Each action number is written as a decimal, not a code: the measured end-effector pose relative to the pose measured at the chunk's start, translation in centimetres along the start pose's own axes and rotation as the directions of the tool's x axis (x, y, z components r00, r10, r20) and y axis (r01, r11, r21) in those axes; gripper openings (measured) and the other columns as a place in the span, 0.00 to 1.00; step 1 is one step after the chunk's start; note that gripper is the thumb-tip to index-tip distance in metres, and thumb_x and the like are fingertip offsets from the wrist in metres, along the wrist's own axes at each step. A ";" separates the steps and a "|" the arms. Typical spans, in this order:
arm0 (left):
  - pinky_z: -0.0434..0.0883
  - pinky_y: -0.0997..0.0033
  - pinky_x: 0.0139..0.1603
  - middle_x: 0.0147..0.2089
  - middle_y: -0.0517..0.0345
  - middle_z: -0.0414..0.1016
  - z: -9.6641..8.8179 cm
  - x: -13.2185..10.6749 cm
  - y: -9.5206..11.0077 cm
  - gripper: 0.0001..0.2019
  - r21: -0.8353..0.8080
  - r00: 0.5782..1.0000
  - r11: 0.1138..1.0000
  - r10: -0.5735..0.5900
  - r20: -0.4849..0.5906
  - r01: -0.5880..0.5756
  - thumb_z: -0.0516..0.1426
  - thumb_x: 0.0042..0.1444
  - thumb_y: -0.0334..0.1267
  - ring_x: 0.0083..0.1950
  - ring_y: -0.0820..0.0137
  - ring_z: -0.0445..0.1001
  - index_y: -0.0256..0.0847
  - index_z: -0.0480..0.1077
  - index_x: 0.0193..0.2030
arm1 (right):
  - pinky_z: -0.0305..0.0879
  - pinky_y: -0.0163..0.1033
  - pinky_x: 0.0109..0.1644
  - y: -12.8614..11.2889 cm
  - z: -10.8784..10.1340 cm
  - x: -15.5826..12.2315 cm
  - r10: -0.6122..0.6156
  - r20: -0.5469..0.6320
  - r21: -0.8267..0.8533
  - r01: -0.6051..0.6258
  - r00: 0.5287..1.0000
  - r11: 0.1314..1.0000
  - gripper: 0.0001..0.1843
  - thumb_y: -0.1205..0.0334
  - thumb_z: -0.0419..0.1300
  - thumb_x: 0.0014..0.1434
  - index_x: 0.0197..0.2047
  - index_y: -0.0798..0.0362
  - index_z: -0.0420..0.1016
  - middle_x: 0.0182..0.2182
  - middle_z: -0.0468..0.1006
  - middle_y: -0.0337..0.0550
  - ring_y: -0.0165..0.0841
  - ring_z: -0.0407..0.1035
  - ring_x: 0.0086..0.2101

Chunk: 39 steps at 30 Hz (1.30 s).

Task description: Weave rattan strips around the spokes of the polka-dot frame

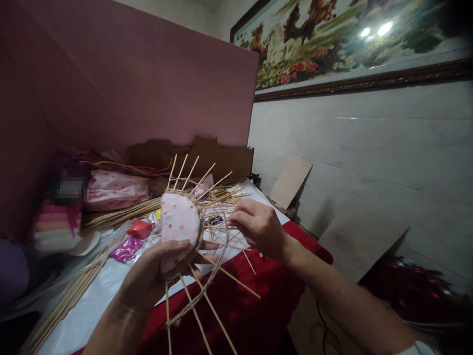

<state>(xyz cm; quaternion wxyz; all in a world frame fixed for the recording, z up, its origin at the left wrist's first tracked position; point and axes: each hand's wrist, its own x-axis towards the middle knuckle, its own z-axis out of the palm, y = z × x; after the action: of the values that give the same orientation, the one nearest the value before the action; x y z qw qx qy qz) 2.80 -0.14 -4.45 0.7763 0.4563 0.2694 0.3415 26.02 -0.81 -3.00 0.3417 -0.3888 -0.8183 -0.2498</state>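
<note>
My left hand (155,276) grips a round basket base (180,231) covered in pink dotted fabric, held up on edge above the table. Thin wooden spokes (207,305) radiate from the base in all directions. A woven reed strand (216,266) loops around the rim between the spokes. My right hand (258,228) is closed in a pinch on the strand and spokes at the base's right side.
A table with a red cloth (254,296) and a white sheet (99,296) holds bundles of loose reeds (114,214), a red block (139,229), pink fabric (116,190) and stacked coloured felt (55,224). Cardboard (221,158) leans against a pink partition. A tiled wall with a framed picture (351,39) is at right.
</note>
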 end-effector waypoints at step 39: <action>0.76 0.66 0.27 0.37 0.42 0.79 0.1 0.1 0.3 0.11 -0.068 0.994 0.995 0.064 -0.088 -0.070 0.54 0.51 0.28 0.34 0.58 0.78 0.29 0.76 0.37 | 0.62 0.41 0.40 -0.1 -1.7 -0.6 0.030 0.038 0.164 -0.036 0.999 0.986 0.10 0.62 0.53 0.59 0.42 0.52 0.73 0.37 0.72 0.45 0.34 0.65 0.38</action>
<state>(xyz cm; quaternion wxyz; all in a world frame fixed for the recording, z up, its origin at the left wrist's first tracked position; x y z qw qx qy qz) 2.86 0.01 -4.21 0.7678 0.4223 0.2745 0.3960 26.82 -2.32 -2.32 0.3621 -0.3769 -0.8357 -0.1687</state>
